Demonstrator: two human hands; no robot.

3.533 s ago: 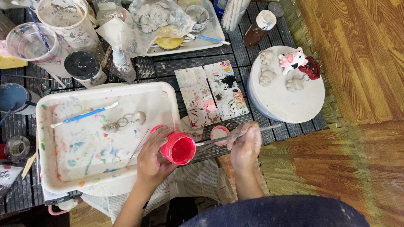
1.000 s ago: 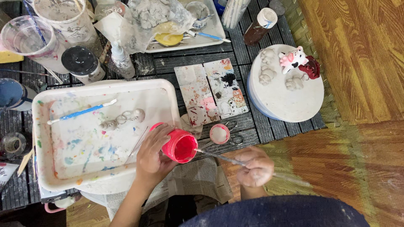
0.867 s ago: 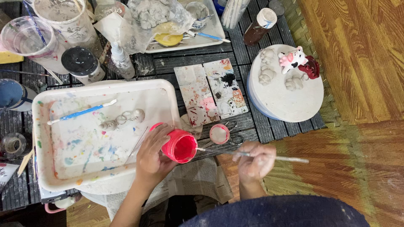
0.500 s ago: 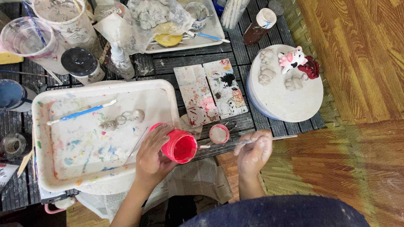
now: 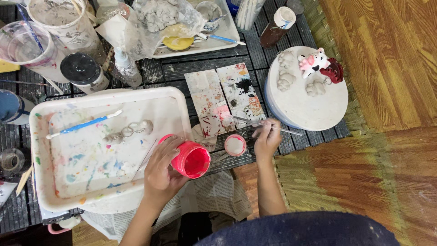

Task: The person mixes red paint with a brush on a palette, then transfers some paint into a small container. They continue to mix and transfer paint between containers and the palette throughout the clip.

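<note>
Paint pot [image 5: 191, 159], red, open, tilted so its mouth faces up and toward the person; it sits at the near right corner of the white tray [image 5: 41, 136], gripped round its side by the left hand [image 5: 161, 171], fingers curled close about it, seemingly to keep the paint steady and within reach. Lid [image 5: 235, 145], small, round, pink-rimmed, lies flat just right of the pot on the dark slatted table [image 5: 255, 50], set aside so the pot stays open. Right hand [image 5: 267, 139], fingers pinched narrow on a thin brush [image 5: 266, 126]; the brush lies nearly level, its tip pointing left over the near edge of two paint-smeared tiles [image 5: 225, 100], which appear to serve as a palette. Round white board [image 5: 314, 109], right of the tiles, carries a painted pink-and-white figure [image 5: 312, 63], a red piece [image 5: 334, 70] and three unpainted clay shapes [image 5: 287, 77], kept apart from the wet work. Inside the tray: a blue-handled tool [image 5: 84, 124] and small pale clay pieces [image 5: 129, 131] on a paint-flecked floor. Far left: clear cups [image 5: 27, 45], a black-lidded jar [image 5: 82, 70], a small spray bottle [image 5: 125, 66]. Far centre: a second tray [image 5: 230, 27] with bagged clay [image 5: 159, 13]. Newspaper [image 5: 214, 196] lies under the near edge, likely to catch drips.
</note>
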